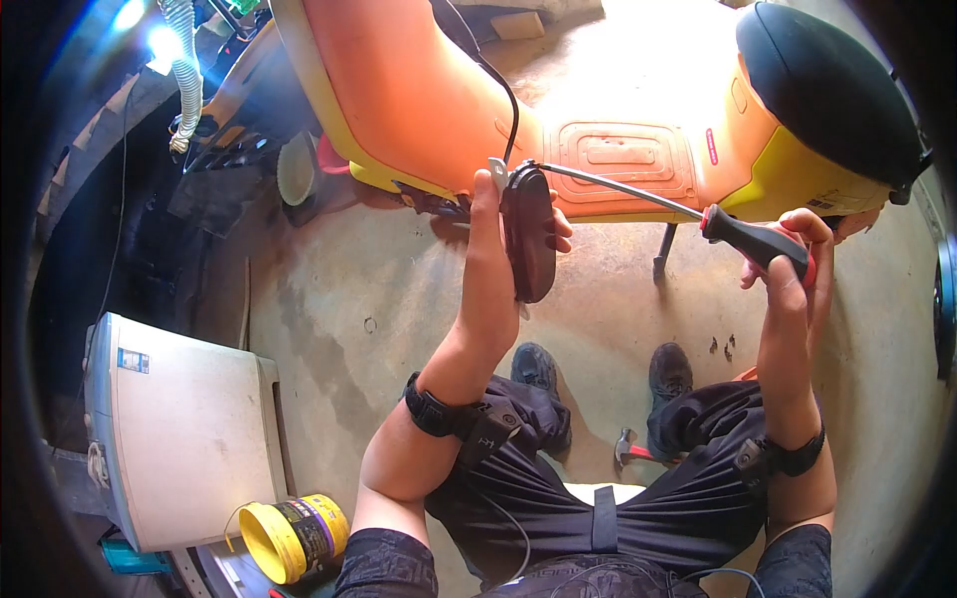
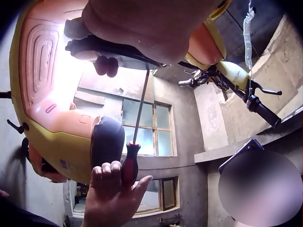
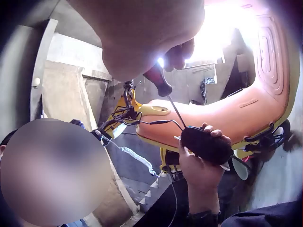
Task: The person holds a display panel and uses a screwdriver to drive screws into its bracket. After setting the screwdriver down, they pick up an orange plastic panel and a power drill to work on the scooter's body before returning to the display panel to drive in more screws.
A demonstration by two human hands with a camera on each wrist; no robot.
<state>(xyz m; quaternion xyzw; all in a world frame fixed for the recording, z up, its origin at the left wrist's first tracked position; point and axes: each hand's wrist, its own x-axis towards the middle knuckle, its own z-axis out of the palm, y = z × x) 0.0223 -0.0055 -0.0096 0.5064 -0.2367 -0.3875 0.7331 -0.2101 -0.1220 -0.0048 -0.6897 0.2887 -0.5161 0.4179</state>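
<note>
My left hand [image 1: 488,264] grips a dark, glossy oval part [image 1: 532,239] with a light metal bracket at its back, fingers showing round its far edge. A black cable runs up from its top end. In my right hand [image 1: 803,261] is a screwdriver [image 1: 748,237] with a black and red handle; fingers and thumb are around the handle. Its long shaft reaches left, tip right at the top end of the oval part. In the right wrist view the oval part [image 3: 206,145] shows its dark face, with the tip at its upper left edge.
An orange and yellow scooter [image 1: 618,164] with a black seat [image 1: 832,95] lies ahead. A hammer [image 1: 638,450] and several small dark pieces [image 1: 729,349] are on the floor near my feet. At left stand a white appliance [image 1: 189,429] and a yellow bucket [image 1: 284,538].
</note>
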